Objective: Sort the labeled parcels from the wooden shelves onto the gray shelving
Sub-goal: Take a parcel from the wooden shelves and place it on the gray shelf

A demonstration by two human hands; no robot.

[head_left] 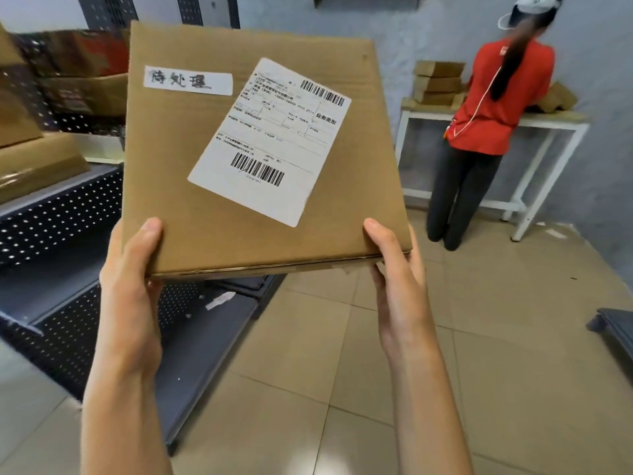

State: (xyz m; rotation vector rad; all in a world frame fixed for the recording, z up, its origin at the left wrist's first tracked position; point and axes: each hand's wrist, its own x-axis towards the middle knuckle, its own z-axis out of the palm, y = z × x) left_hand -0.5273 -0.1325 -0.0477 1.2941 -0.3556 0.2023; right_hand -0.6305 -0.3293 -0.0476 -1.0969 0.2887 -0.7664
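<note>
I hold a flat brown cardboard parcel (212, 214) up in front of me, tilted with its top face toward the camera. It carries a white shipping label (270, 142) with two barcodes and a small white handwritten tag (187, 80). My left hand (132, 279) grips the parcel's near left corner, thumb on top and fingers underneath. My right hand (397, 279) grips the near right corner the same way. The gray perforated shelving (61, 217) runs along the left, just beside and below the parcel.
Several cardboard boxes (85, 90) sit on the gray shelving's upper levels at left. A person in a red shirt (493, 108) stands at a white-framed wooden table (548, 121) stacked with small boxes (438, 82). Tiled floor (342, 371) lies below. A dark object (616, 323) sits at far right.
</note>
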